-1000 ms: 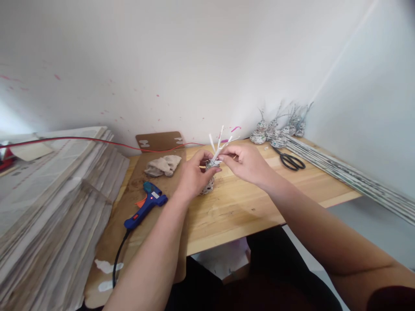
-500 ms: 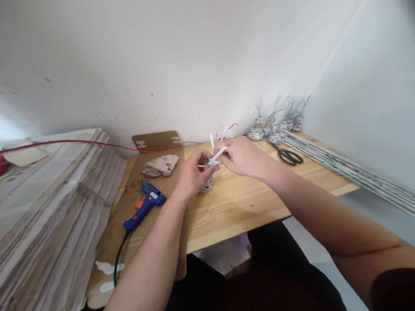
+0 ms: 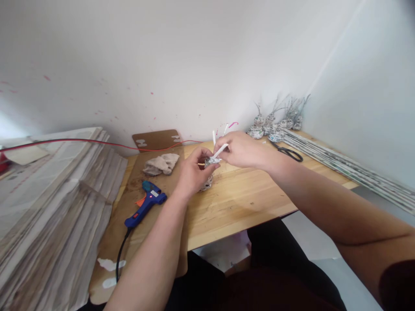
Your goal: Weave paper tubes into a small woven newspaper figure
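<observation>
My left hand (image 3: pixel 196 169) is closed round the upper part of a small woven newspaper piece (image 3: pixel 207 184), which rests on or just above the wooden table. White paper strips (image 3: pixel 221 150) stick up from its top. My right hand (image 3: pixel 235 149) pinches at these strips with thumb and fingers, close beside my left fingertips. The fingers partly hide the strips and the neck of the piece. Left of my left hand, a blue glue gun (image 3: pixel 146 209) lies on a brown board (image 3: pixel 136 242), with a crumpled cloth (image 3: pixel 161 164) behind it.
A tall stack of newspaper (image 3: pixel 68 207) fills the left side. Several finished woven pieces (image 3: pixel 257 129) stand at the back right, near black scissors (image 3: pixel 290 153) and a bundle of long paper rods (image 3: pixel 343 164). A red cable (image 3: pixel 126 147) runs along the wall.
My right hand has shifted slightly, and the white strips lean a little more to the right. My left hand keeps its hold on the woven piece.
</observation>
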A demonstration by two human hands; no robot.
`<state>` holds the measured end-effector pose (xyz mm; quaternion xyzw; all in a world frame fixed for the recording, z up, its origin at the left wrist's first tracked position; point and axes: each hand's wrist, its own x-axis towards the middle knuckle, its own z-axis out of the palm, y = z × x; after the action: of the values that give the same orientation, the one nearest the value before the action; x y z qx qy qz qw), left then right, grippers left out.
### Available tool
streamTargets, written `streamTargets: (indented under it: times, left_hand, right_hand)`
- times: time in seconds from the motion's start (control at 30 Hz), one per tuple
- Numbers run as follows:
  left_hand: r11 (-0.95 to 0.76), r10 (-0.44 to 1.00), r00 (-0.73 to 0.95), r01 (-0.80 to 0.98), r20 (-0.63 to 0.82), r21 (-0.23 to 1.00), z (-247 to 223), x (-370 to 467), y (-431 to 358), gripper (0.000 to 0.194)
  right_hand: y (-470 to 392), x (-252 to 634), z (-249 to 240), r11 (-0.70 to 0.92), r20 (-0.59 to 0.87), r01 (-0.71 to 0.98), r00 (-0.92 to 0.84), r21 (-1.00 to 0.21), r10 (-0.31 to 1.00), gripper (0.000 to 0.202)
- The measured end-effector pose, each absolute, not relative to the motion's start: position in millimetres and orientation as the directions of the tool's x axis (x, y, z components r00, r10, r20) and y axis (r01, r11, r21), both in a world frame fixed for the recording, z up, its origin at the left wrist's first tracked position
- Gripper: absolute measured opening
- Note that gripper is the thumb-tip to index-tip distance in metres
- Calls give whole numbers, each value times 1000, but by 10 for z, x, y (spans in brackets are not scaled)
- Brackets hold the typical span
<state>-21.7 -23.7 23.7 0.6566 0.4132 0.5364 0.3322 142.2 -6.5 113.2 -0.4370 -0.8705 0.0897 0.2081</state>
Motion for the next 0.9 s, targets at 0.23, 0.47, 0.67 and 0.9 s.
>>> streamTargets:
  times: [0.23,0.47,0.67,0.9]
  left_hand:
    - [-426,905,62,157,421,891,231,-247,-216,31]
    - [-399,917,52,151,396,904,207,-260,-193,34]
    - [-402,915,87,118,394,908,216,-259,-197,37]
    - [-395,918,86,127,387,910,234,-255,-220,34]
  right_hand:
    - [-49,1406,1080,608,366,703,-491,-370,791,14]
    - [-57,1576,1052,651,210,631,-630,-422,747,21]
    - [2,1564,1065,736,241,606,-698,-303,674,26]
    - [86,1594,1109,646,146,615,-663,-453,734,22]
